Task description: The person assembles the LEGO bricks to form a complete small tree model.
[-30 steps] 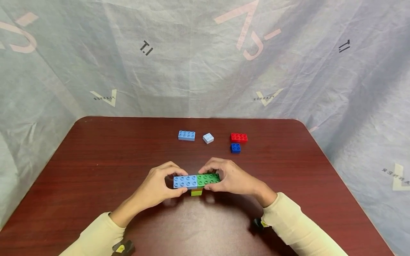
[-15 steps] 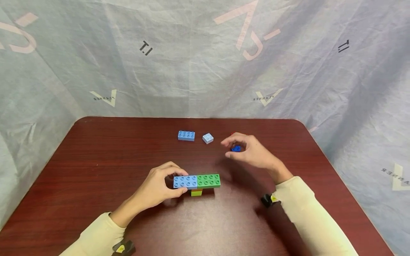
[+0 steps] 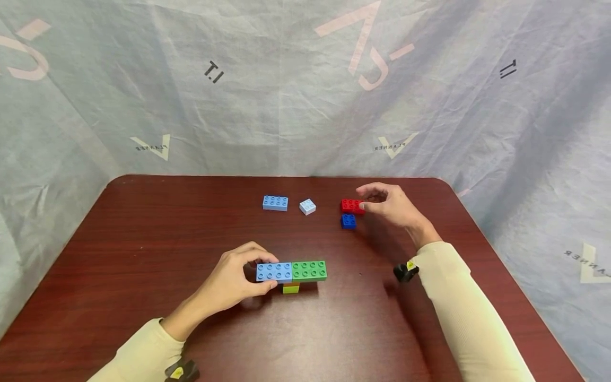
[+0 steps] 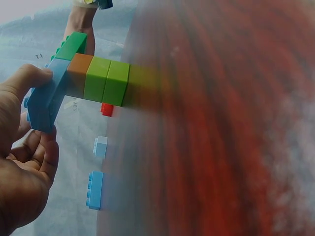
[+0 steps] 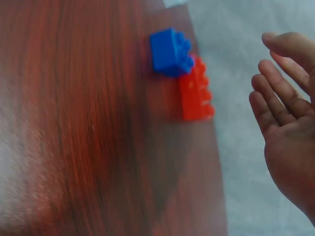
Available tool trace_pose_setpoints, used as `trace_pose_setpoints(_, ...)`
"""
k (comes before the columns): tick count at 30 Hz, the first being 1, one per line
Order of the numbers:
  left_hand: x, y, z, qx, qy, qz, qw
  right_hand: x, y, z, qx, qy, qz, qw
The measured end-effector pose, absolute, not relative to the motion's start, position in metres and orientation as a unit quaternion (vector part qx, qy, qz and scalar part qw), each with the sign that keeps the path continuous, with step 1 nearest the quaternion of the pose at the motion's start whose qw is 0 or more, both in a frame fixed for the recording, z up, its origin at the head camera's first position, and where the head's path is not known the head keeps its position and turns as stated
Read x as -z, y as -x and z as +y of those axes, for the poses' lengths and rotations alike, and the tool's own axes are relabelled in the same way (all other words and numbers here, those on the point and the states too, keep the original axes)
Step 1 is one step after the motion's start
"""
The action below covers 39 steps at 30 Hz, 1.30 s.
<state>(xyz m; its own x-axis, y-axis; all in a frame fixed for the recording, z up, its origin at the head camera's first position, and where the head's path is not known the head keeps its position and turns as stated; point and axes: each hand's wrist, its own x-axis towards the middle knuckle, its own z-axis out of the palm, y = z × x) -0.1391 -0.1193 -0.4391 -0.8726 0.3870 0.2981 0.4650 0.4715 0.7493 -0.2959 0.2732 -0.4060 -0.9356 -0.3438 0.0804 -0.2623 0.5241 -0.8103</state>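
Observation:
My left hand (image 3: 234, 274) pinches a light blue building brick (image 3: 274, 272) between thumb and fingers. Side by side with it lies a green brick (image 3: 309, 270), and both sit on top of a short column. In the left wrist view that column has an orange-brown brick (image 4: 78, 73) under the top pair and two lime green bricks (image 4: 104, 79) below. My right hand (image 3: 393, 206) hovers above and beside a red brick (image 3: 350, 206), fingers parted and holding nothing. The right wrist view shows a gap between this hand and the red brick. A dark blue brick (image 3: 348, 222) lies just in front of the red one.
Another light blue brick (image 3: 275, 203) and a small pale blue brick (image 3: 307, 206) lie toward the back of the dark red wooden table (image 3: 181, 228). A grey printed cloth (image 3: 229, 106) hangs behind the table's far edge.
My right hand has let go of the green brick and moved back and to the right, past the dark blue brick, to the red one. The left hand keeps its hold.

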Motion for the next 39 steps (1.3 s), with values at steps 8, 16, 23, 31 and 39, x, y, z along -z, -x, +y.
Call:
trace_pose_setpoints(8,0.441,0.141,-0.117,0.451,0.257,-0.854,0.045,0.42,0.314,0.282,0.452,0.12,0.879,0.089)
trace_pose_setpoints(16,0.44,0.142,-0.117,0.455,0.263,-0.849,0.05,0.433,0.319,0.285,0.453,0.079,0.882,0.101)
trace_pose_setpoints(23,0.44,0.141,-0.119,0.449,0.258,-0.854,0.047,0.448,0.323,0.282,0.448,0.103,0.883,0.093)
trace_pose_setpoints(31,0.44,0.139,-0.122,0.45,0.256,-0.854,0.046,0.455,0.325,0.274,0.412,0.1,0.901,0.09)
trace_pose_setpoints(39,0.439,0.14,-0.121,0.449,0.255,-0.855,0.048,0.45,0.322,0.275,0.425,0.075,0.899,0.08)
